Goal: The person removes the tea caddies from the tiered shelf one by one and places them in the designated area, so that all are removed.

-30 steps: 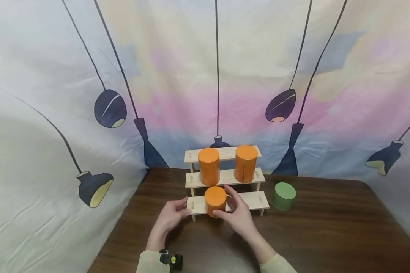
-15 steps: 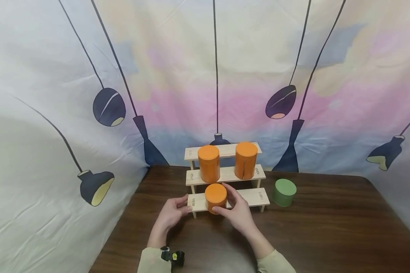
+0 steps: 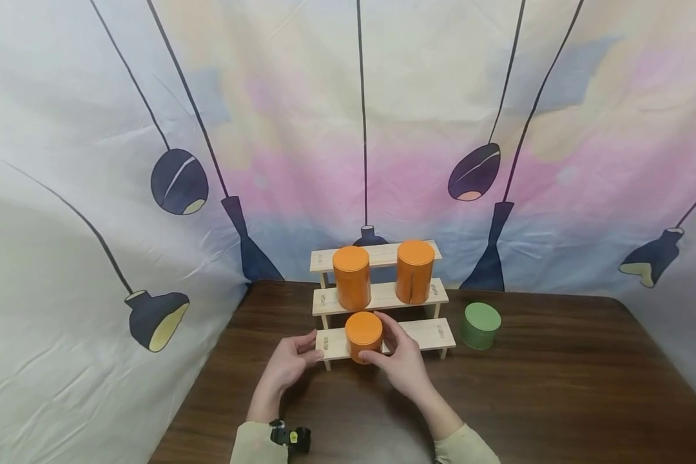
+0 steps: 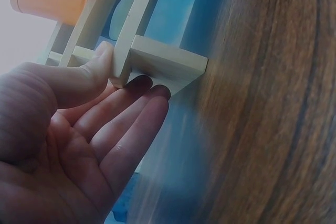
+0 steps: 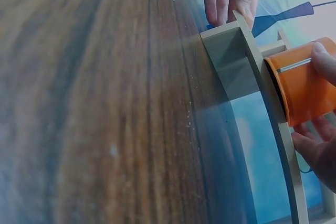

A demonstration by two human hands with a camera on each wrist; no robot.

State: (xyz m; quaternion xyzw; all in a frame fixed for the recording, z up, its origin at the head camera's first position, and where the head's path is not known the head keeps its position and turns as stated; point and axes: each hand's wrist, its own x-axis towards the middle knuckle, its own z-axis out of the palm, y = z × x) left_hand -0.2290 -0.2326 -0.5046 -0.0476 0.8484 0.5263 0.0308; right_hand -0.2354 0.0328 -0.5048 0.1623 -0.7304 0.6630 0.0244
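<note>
So my right hand [image 3: 403,364] has the short tin [image 3: 363,336] gripped, thumb on the near side and fingers wrapping round from about 3 o'clock. It's the orange one, on the bottom shelf [image 3: 423,334] of the rack [image 3: 383,296], a little left of the middle. Lid faces straight up, so the axis is pretty much vertical, and its base comes right to the shelf's front edge. Can't tell if it's sitting totally flat.

My left hand [image 3: 290,362] is pinching the 9 o'clock end of that shelf, thumb up top and fingertips underneath by the leg.

The rack's long axis runs roughly 9 to 3, with the right end tipped slightly towards 2, and the steps climb towards 12. Two tall orange ones stand upright on the middle step: the left tin [image 3: 354,278] just shy of 12 o'clock from the short one, the right tin [image 3: 414,274] between 1 and 2. The green tin [image 3: 481,327] stands lid-up on the bench [image 3: 533,380] over at 3 o'clock, just off the rack.
</note>
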